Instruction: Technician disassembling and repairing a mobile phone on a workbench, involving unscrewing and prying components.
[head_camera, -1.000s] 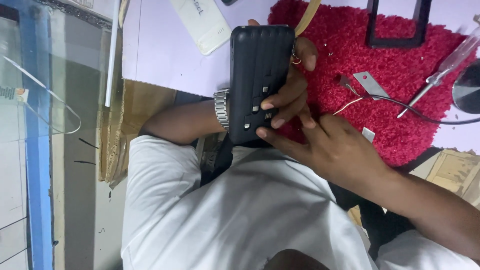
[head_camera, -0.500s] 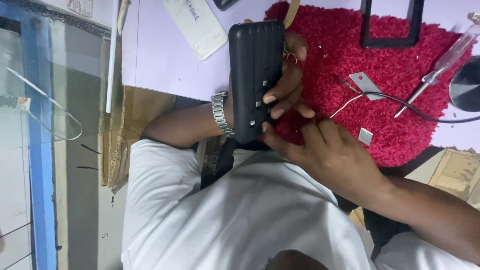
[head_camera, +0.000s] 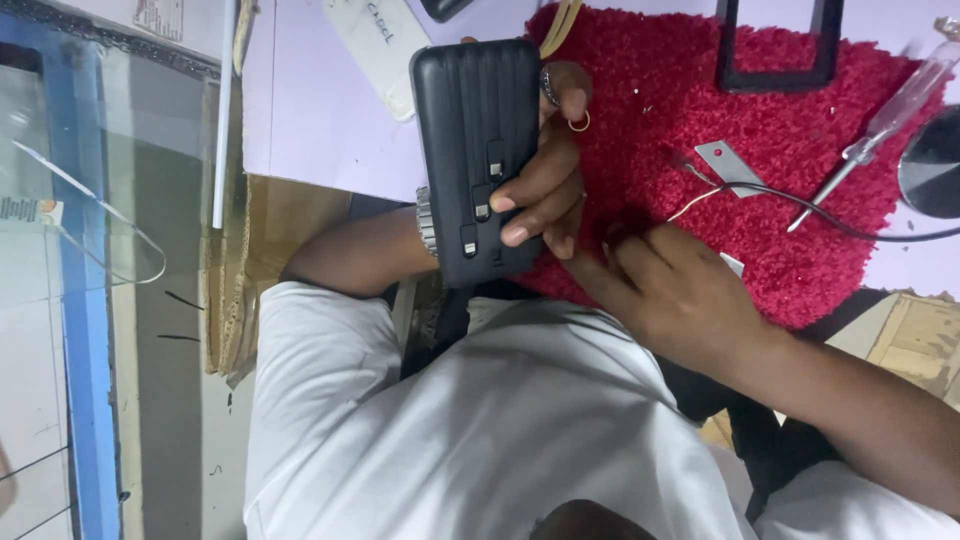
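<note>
1. Your left hand (head_camera: 545, 175) grips a black ribbed power bank (head_camera: 478, 150), held above the worktop edge, just to the 9 o'clock side of the red shaggy mat (head_camera: 760, 110). The fingers wrap over its right edge, and two fingertips sit on the small built-in connector tabs on its face.
2. Your right hand (head_camera: 680, 295) grasps nothing. It rests loosely curled on the mat's lower edge, at about 4 o'clock from the power bank, fingers pointing toward it.
3. Judgement: the step in hand is inspecting or freeing a connector tab. Keep the left grip on the ribbed sides, not on the tabs, so that they stay free to lift.
4. Bring the right hand in from 4 o'clock and work one tab at a time with a fingertip. Prying two at once would likely twist the casing in your grip.
5. Mind the clutter on the mat: a thin black cable (head_camera: 840, 215) with bare wire ends (head_camera: 695, 200) and a small metal plate (head_camera: 728, 162) lie at 3 o'clock from the power bank, with a clear-handled screwdriver (head_camera: 880, 120) beyond them.
6. A black rectangular frame (head_camera: 775, 50) stands at 2 o'clock and a white paper slip (head_camera: 378, 50) lies at 11 o'clock. Neither touches the power bank.
7. Steady the left wrist, with its metal watch (head_camera: 425, 222), against your body if the power bank wobbles.
</note>
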